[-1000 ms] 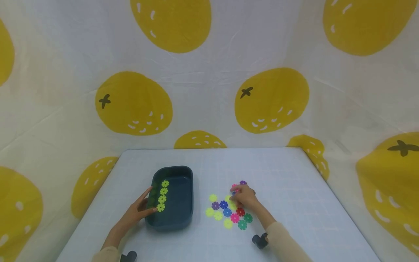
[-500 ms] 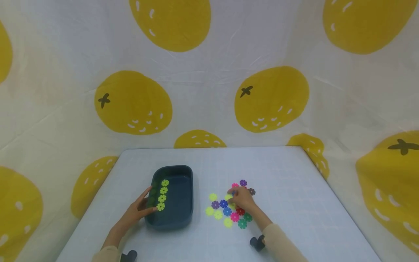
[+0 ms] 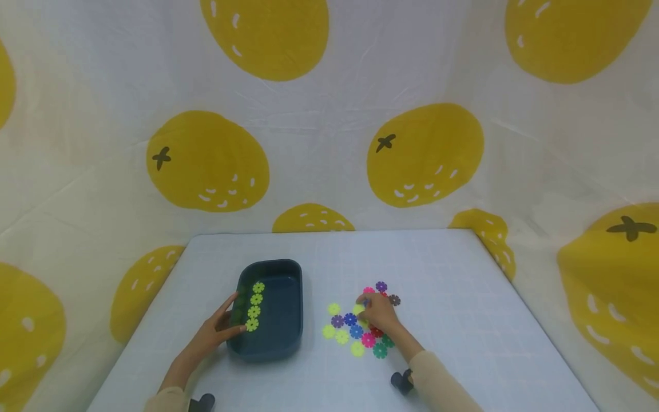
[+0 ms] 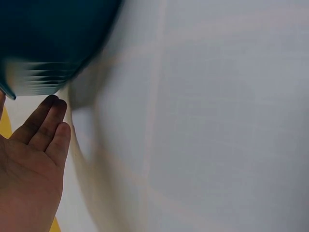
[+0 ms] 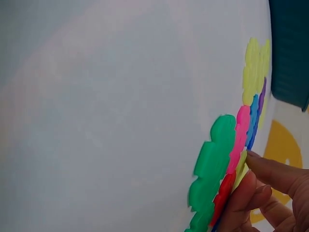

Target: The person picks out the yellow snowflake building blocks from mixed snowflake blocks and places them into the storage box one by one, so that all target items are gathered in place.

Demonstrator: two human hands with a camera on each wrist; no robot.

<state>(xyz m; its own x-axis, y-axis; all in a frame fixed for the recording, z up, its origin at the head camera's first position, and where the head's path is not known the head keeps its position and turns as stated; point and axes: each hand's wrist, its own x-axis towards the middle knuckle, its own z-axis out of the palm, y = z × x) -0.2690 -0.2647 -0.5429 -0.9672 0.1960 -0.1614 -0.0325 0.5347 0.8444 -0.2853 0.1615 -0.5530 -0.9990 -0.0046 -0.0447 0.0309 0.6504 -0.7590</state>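
Observation:
A dark teal tray stands on the left of the table, with several yellow-green snowflake discs in a row along its left inside. My left hand rests against its left side, fingers extended and thumb at the rim; in the left wrist view the hand shows straight fingers beside the tray wall. My right hand is over a spread of coloured snowflake discs, thumb and index finger at opposite edges of a yellow disc. The right wrist view shows the thumb and curled fingers at this yellow disc.
Around the right hand lie blue, pink, green, purple and brown discs, some touching. A white cloth covers the table. Lemon-print fabric hangs behind and at the sides.
My right hand has shifted slightly left, its fingers closing in on the yellow disc and uncovering the brown disc. My left hand and the tray have stayed in place.

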